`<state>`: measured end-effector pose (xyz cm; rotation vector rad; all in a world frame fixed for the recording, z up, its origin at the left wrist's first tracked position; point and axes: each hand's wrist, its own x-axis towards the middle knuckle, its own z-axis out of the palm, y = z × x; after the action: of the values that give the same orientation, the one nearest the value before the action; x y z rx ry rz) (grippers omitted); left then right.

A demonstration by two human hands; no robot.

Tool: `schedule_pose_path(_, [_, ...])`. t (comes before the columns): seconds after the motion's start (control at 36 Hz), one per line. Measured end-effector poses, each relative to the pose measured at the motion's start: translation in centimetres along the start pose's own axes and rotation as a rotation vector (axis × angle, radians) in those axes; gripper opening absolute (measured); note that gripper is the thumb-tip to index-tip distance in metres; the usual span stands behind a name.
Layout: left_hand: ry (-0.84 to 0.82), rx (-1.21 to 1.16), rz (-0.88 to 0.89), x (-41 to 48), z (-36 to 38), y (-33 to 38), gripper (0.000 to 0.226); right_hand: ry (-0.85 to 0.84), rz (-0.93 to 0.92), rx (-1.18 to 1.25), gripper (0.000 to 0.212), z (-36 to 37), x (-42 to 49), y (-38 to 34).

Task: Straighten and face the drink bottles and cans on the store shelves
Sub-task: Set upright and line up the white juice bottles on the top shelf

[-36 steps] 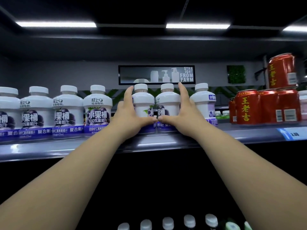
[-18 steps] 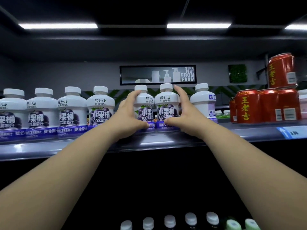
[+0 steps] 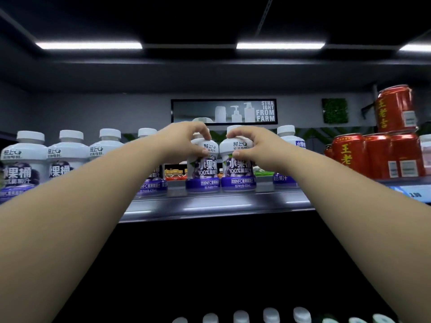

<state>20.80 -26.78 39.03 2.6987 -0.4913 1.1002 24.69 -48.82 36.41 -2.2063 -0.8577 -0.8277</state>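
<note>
A row of white juice bottles with purple grape labels stands on the grey shelf (image 3: 221, 206). My left hand (image 3: 184, 141) grips the shoulder and cap of one middle bottle (image 3: 203, 173). My right hand (image 3: 254, 145) grips the top of the bottle right beside it (image 3: 238, 176). Both bottles stand upright with their labels facing me, their sides nearly touching. Further bottles (image 3: 65, 157) line up to the left behind my forearm, and one more bottle (image 3: 289, 145) stands to the right, turned sideways.
Red cans (image 3: 347, 155) stand at the right end of the shelf, with one can (image 3: 394, 108) stacked on top. A blue price tag (image 3: 410, 194) sits on the shelf edge. Bottle caps (image 3: 270, 314) of a lower shelf show at the bottom.
Both hands rose from the bottles' lower bodies to their caps and shoulders. The two bottles' labels now face front. My view has moved closer to the shelf.
</note>
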Motion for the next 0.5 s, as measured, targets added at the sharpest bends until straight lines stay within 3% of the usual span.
schedule_pose_path(0.22, [-0.015,0.156,0.002,-0.2,-1.3,-1.0,0.032,-0.013,-0.009,0.041,0.035,0.0,0.6,-0.1])
schedule_pose_path(0.39, [-0.077,0.096,0.003,-0.7,-2.3,-2.6,0.027,-0.005,0.001,0.192,0.036,1.5,1.0,0.5])
schedule_pose_path(0.5, [-0.038,0.302,0.001,-0.9,-2.0,-2.1,0.049,-0.011,-0.003,0.293,0.035,2.2,1.0,0.1])
